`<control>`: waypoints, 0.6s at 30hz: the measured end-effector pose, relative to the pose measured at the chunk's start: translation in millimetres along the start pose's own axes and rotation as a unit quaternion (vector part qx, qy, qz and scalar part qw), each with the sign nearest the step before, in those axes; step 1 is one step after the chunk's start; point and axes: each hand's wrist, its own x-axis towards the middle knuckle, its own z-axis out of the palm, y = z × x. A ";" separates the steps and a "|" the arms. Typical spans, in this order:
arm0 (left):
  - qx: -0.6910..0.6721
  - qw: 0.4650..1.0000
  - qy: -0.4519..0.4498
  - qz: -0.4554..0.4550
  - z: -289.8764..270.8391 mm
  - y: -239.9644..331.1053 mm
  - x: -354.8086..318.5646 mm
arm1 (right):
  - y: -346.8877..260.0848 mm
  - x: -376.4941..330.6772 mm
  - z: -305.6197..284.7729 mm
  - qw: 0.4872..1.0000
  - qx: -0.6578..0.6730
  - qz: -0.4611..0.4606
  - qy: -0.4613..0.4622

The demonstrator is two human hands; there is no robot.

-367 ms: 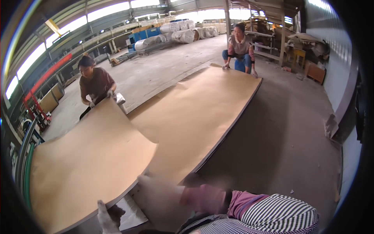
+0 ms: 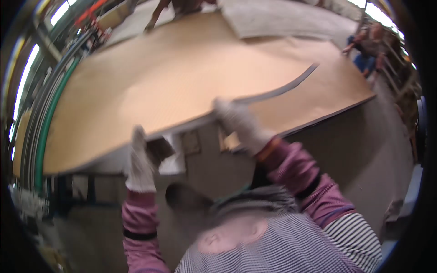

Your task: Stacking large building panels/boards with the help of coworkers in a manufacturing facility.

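Observation:
A large, flexible brown sheet (image 2: 150,86) with a grey edge stretches across in front of me. My left hand (image 2: 140,164), in a whitish glove, grips its near edge with the thumb on top; the fingers underneath are hidden. Farther right along that edge, my right hand (image 2: 241,125), also gloved and blurred, is closed on the sheet. Beyond my right hand the sheet's free edge curls up. It overlaps a second brown sheet (image 2: 309,91) that extends to the right. Beside my left hand is a dark brown shape I cannot make out.
Green and grey rollers (image 2: 52,118) run along the left, by the sheet's end. A co-worker (image 2: 184,7) is at the far edge, partly cut off. Another person (image 2: 368,48) crouches at the far right end. Grey concrete floor (image 2: 337,159) shows at right.
My view has swung down and left. Both my hands now show on the near edge, my right one clearer than before. The upper sheet reaches farther over the lower one.

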 end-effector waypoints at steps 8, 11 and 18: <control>0.002 0.982 0.179 0.064 -13.6 29.7 -10.0 | -43.6 4.5 -14.2 0.969 0.198 0.143 0.023; 0.064 0.977 0.136 0.151 35.8 29.2 -22.7 | -67.8 -26.1 42.3 0.994 0.065 0.059 -0.065; -0.045 0.986 0.160 -0.012 1.3 4.1 -23.0 | -45.4 3.1 47.8 0.956 0.224 0.190 -0.010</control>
